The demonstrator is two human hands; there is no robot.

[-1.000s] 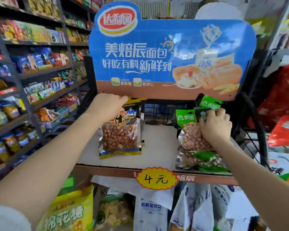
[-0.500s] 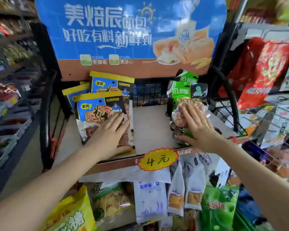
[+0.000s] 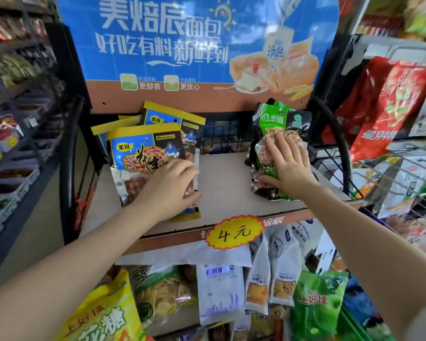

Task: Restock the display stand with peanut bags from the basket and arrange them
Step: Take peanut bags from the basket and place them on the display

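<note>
Two stacks of peanut bags on display stand shelf (image 3: pixel 221 183): blue-yellow peanut bags (image 3: pixel 143 153) at left, leaning back in overlapping row; green peanut bags (image 3: pixel 274 119) at right, piled near shelf's right edge. Left hand (image 3: pixel 169 190) flat on front blue-yellow bag, fingers spread and pressing, not clenched, thumb at bag's right edge. Right hand (image 3: pixel 289 166) open on green stack, fingers splayed over clear window, thumb low against front edge. Probably light, soft film pouches, glossy and likely slippery, loose nuts shifting inside; crushable if squeezed hard. Best taken by stiffer sealed top or side seams, or steadied with flat palm as now. Basket not identifiable in view. Count of bags behind front ones unclear, lower parts hidden under hands. Side shelves blurred; lower-tier goods partly cut off.
</note>
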